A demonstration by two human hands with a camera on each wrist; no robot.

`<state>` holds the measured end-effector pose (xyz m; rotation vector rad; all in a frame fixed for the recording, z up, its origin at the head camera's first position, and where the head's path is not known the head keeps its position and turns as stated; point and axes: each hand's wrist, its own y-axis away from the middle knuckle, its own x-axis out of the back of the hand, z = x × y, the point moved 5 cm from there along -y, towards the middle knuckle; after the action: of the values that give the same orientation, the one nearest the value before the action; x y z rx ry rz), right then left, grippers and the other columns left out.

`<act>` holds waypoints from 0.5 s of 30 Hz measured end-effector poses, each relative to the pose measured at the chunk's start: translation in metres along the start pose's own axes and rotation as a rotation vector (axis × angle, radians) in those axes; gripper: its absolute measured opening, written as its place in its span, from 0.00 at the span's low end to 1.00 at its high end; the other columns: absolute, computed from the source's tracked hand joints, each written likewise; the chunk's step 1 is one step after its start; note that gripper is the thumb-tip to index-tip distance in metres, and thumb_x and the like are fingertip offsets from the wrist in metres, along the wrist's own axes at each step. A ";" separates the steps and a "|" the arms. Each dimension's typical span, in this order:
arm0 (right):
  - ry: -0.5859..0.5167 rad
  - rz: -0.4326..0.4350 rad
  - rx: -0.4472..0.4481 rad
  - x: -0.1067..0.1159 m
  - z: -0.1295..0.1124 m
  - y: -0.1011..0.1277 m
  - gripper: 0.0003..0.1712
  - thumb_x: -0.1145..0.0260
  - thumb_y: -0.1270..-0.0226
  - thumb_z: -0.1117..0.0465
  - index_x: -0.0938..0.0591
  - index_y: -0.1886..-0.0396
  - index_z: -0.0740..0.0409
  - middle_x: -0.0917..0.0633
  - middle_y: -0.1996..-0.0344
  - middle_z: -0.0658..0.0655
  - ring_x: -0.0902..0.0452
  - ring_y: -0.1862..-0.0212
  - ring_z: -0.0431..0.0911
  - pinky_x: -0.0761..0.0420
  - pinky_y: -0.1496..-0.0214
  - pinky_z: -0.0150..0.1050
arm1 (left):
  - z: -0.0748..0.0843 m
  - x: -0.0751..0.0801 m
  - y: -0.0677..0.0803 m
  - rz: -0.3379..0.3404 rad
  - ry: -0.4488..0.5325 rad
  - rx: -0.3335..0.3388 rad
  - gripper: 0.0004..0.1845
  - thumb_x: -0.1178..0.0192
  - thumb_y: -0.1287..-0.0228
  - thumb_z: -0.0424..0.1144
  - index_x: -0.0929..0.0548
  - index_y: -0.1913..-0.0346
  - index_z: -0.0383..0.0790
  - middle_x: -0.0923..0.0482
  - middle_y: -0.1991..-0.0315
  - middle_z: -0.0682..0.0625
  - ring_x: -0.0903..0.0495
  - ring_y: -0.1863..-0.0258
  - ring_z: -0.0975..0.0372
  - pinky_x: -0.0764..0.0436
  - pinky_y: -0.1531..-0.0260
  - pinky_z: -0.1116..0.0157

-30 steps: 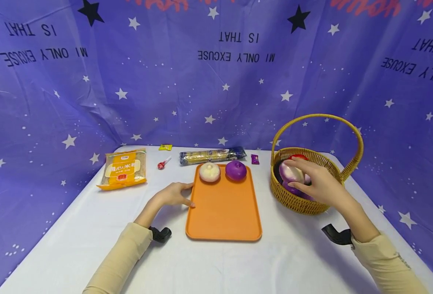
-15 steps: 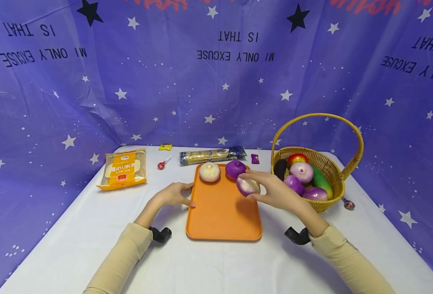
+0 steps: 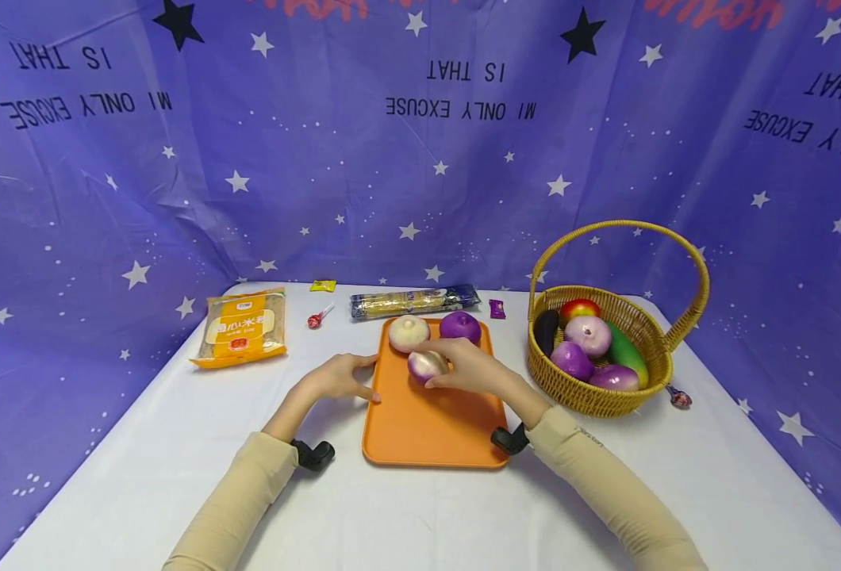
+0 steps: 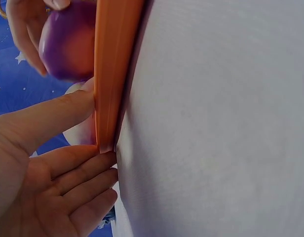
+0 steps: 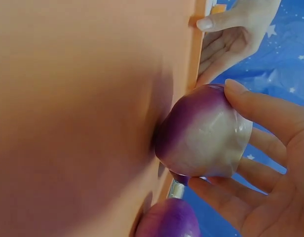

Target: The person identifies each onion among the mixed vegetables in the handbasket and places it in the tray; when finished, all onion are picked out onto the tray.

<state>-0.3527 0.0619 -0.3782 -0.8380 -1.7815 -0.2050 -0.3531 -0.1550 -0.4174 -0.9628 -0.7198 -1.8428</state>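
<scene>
Now onion [image 3: 426, 365] within right hand [image 3: 467, 367], over tray [image 3: 435, 428].

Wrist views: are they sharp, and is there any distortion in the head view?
Left wrist: soft; the tray edge and fingers fill the frame, blurred. Right wrist: the onion is fairly clear, with a glossy highlight. Head: evenly lit, edges bowed, backdrop text upside down.

Right hand [image 3: 466, 366] covers the right side of the purple-white onion [image 3: 426, 365]; whether it sits on the orange tray [image 3: 431, 432] or just above cannot be told. In the left wrist view that onion [image 4: 68, 42] is blurred and cut by the top edge, and the white onion [image 4: 79, 129] is mostly hidden behind the tray rim [image 4: 110, 74]. Basket [image 3: 592, 396] wall hides the lower halves of its vegetables. Print on the small yellow wrapper [image 3: 323, 285] is too small to read.
</scene>
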 end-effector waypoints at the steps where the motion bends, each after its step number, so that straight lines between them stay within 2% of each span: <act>1: 0.000 -0.003 -0.003 -0.001 0.000 -0.003 0.33 0.24 0.45 0.56 0.22 0.40 0.59 0.16 0.52 0.54 0.23 0.57 0.44 0.22 0.53 0.38 | 0.000 0.000 0.000 0.000 -0.002 -0.001 0.47 0.25 0.53 0.51 0.32 0.31 0.34 0.32 0.34 0.37 0.36 0.34 0.44 0.36 0.36 0.49; 4: 0.004 -0.017 -0.012 -0.004 0.001 -0.012 0.32 0.25 0.44 0.55 0.22 0.40 0.57 0.16 0.52 0.54 0.23 0.58 0.44 0.22 0.54 0.38 | 0.000 0.000 0.000 0.001 -0.006 -0.005 0.46 0.25 0.52 0.50 0.32 0.31 0.34 0.32 0.34 0.36 0.36 0.34 0.44 0.36 0.36 0.48; 11: 0.019 -0.061 -0.052 -0.008 0.004 -0.022 0.35 0.23 0.47 0.51 0.22 0.39 0.54 0.18 0.46 0.52 0.23 0.45 0.46 0.24 0.42 0.40 | 0.001 0.000 0.000 -0.003 0.002 -0.008 0.46 0.25 0.52 0.50 0.32 0.31 0.34 0.32 0.34 0.36 0.36 0.34 0.44 0.37 0.35 0.48; 15: 0.013 -0.081 -0.032 -0.008 -0.002 -0.022 0.37 0.23 0.48 0.51 0.22 0.38 0.55 0.18 0.46 0.54 0.23 0.46 0.46 0.24 0.44 0.41 | 0.001 0.000 0.000 0.000 -0.006 -0.011 0.46 0.25 0.52 0.50 0.32 0.31 0.34 0.32 0.34 0.37 0.36 0.34 0.44 0.36 0.36 0.49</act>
<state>-0.3639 0.0418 -0.3786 -0.7863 -1.8059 -0.2921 -0.3530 -0.1544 -0.4171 -0.9760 -0.7135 -1.8464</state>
